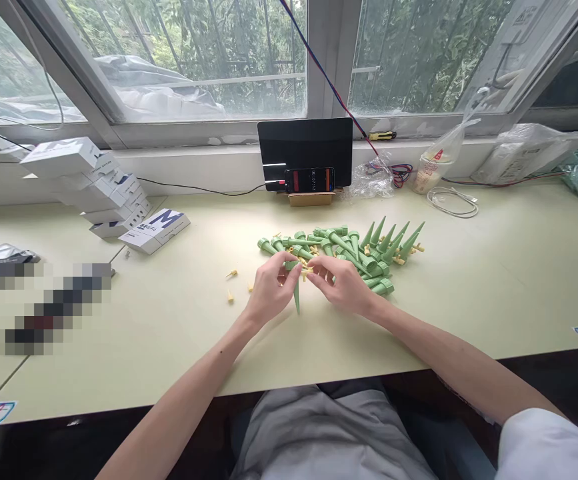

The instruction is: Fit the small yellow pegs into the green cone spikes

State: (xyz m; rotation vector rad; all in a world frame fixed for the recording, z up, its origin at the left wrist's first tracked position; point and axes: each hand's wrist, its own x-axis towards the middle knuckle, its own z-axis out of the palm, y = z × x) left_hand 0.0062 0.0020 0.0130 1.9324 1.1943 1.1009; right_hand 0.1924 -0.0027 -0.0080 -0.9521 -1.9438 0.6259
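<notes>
My left hand is closed around the capped top of a green plastic spike, whose tapered point hangs down over the table. Close beside it, my right hand pinches a small yellow plastic piece at the spike's top. My fingers hide whether the two parts are joined. Behind both hands lies a heap of green spikes with ribbed caps, mixed with small yellow pieces. Those on the right stand point up with yellow pieces on them. To the left lie a few loose yellow pieces.
A phone showing a timer leans on a black screen at the back. White boxes are stacked at back left, with another box before them. A bagged cup and a coiled white cable sit at back right.
</notes>
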